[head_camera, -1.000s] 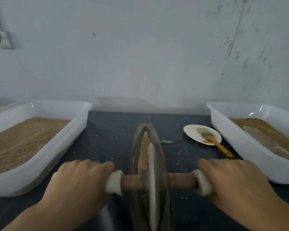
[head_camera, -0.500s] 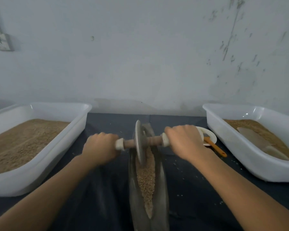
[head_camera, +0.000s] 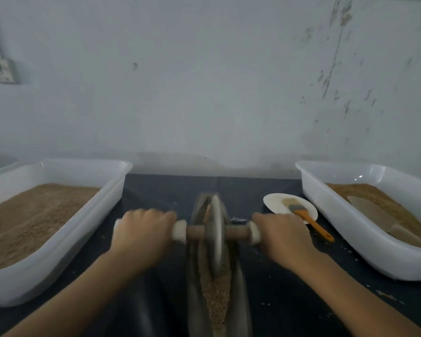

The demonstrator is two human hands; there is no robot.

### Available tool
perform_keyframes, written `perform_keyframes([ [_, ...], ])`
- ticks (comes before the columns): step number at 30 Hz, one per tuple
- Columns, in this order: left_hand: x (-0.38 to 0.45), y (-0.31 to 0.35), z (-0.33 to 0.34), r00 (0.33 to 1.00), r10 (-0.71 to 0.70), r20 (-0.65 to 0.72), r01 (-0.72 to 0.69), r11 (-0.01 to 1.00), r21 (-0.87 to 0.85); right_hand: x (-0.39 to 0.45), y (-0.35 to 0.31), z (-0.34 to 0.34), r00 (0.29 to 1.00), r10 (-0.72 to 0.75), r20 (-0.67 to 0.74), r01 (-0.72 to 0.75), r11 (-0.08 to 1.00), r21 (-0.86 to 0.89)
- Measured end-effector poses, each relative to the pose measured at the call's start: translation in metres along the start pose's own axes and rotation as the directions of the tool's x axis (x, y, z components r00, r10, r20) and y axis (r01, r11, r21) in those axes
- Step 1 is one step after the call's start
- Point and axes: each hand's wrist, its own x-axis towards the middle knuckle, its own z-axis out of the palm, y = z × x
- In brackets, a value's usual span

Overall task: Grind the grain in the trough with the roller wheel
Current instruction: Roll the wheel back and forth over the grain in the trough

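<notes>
1. While my left hand [head_camera: 141,233] wraps the left end of the wooden axle [head_camera: 236,232], my right hand [head_camera: 281,235] wraps the right end, so both are clenched round the handle just outside its pale end caps.

2. I hold one hand on each side because, as I judge it, even pressure keeps the roller wheel [head_camera: 215,233] upright on its thin edge and stops it from tipping against the trough wall.

3. My knuckles face up, my wrists are fairly straight, and both forearms reach forward from the bottom corners, converging toward the axle; the left hand looks slightly blurred.

4. Between my hands the wheel stands in the trough [head_camera: 195,276], somewhat toward the far end, its rim pressed into the grain [head_camera: 215,302].

5. Grain fills the narrow channel in front of the wheel toward me, and a little shows beyond it; much of it looks whole, so I judge the grinding to be well short of done.

6. Running straight away from me down the middle of the dark desk [head_camera: 289,288], the trough lets me roll the wheel along its length.

7. Loose grains lie scattered on the desk beside the trough.

8. Near my right hand a small white plate [head_camera: 277,203] carries an orange-handled brush [head_camera: 311,218].

9. Farther out, a white tub [head_camera: 102,205] of brown meal sits on the left, and another tub [head_camera: 326,205] on the right.
</notes>
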Motion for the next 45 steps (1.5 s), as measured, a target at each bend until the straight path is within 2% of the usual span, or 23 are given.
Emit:
perform_keyframes([
  [5,0.053,-0.003,0.006,1.0,-0.006,-0.028,0.007,1.0,0.018,0.041,0.005,0.014,0.996,0.061,-0.06,-0.063,0.998,-0.03],
  [10,-0.015,-0.006,-0.009,0.986,0.163,-0.035,-0.166,0.982,-0.086,-0.029,0.002,-0.01,0.996,-0.055,0.068,0.053,0.998,0.026],
  [11,-0.034,-0.007,-0.015,0.973,0.224,-0.063,-0.23,0.966,-0.12,-0.048,0.0,-0.02,0.994,-0.091,0.068,0.091,0.996,0.003],
  [13,-0.06,-0.009,-0.032,0.958,0.267,-0.105,-0.282,0.944,-0.169,-0.077,-0.003,-0.038,0.982,-0.179,-0.06,0.178,0.984,-0.021],
  [14,-0.067,-0.011,-0.036,0.962,0.261,-0.08,-0.271,0.948,-0.165,-0.084,-0.003,-0.045,0.973,-0.198,-0.118,0.197,0.98,-0.02],
  [15,-0.07,-0.012,-0.037,0.967,0.252,-0.028,-0.254,0.957,-0.137,-0.086,-0.004,-0.048,0.973,-0.197,-0.117,0.196,0.98,-0.014],
  [16,-0.069,-0.011,-0.037,0.97,0.244,0.022,-0.24,0.964,-0.117,-0.084,-0.006,-0.048,0.979,-0.188,-0.073,0.188,0.982,-0.009],
  [19,-0.043,-0.007,-0.021,0.982,0.187,0.015,-0.186,0.981,-0.056,-0.053,-0.004,-0.03,0.992,-0.084,0.091,0.091,0.993,-0.07],
  [21,-0.013,-0.005,-0.002,0.994,0.098,0.037,-0.096,0.994,-0.052,-0.021,-0.001,-0.015,0.999,-0.036,0.024,0.038,0.998,-0.056],
  [24,0.032,-0.008,0.02,1.0,0.0,-0.004,0.0,0.998,-0.056,0.025,0.0,-0.003,0.997,0.002,-0.078,-0.01,0.995,-0.101],
  [27,0.043,-0.009,0.027,0.999,-0.019,0.033,0.022,0.996,-0.09,0.038,-0.001,-0.004,0.994,0.016,-0.104,-0.028,0.993,-0.112],
  [30,0.013,-0.009,0.009,0.992,0.077,0.1,-0.064,0.99,-0.122,0.005,-0.005,-0.016,0.998,-0.029,-0.057,0.023,0.994,-0.105],
  [33,-0.035,-0.011,-0.021,0.961,0.209,0.18,-0.173,0.965,-0.197,-0.048,-0.005,-0.029,0.99,-0.14,0.006,0.14,0.984,-0.108],
  [36,-0.066,-0.014,-0.038,0.947,0.321,-0.003,-0.317,0.936,-0.149,-0.078,0.001,-0.04,0.969,-0.221,-0.113,0.221,0.975,-0.013],
  [37,-0.068,-0.016,-0.042,0.943,0.331,-0.039,-0.333,0.931,-0.146,-0.079,0.001,-0.043,0.972,-0.225,-0.072,0.226,0.974,0.005],
  [38,-0.064,-0.016,-0.043,0.939,0.344,-0.011,-0.343,0.932,-0.116,-0.076,0.002,-0.041,0.976,-0.217,-0.006,0.217,0.976,0.019],
  [40,-0.047,-0.013,-0.034,0.955,0.287,0.075,-0.279,0.955,-0.104,-0.059,0.002,-0.028,0.987,-0.134,0.09,0.137,0.99,-0.036],
  [42,-0.018,-0.009,-0.018,0.973,0.209,0.098,-0.2,0.975,-0.094,-0.034,0.002,-0.013,0.996,-0.083,0.027,0.085,0.991,-0.1],
  [45,0.028,-0.011,0.011,0.989,0.1,0.111,-0.087,0.989,-0.12,0.011,0.003,-0.002,0.984,-0.102,-0.144,0.07,0.974,-0.213],
])
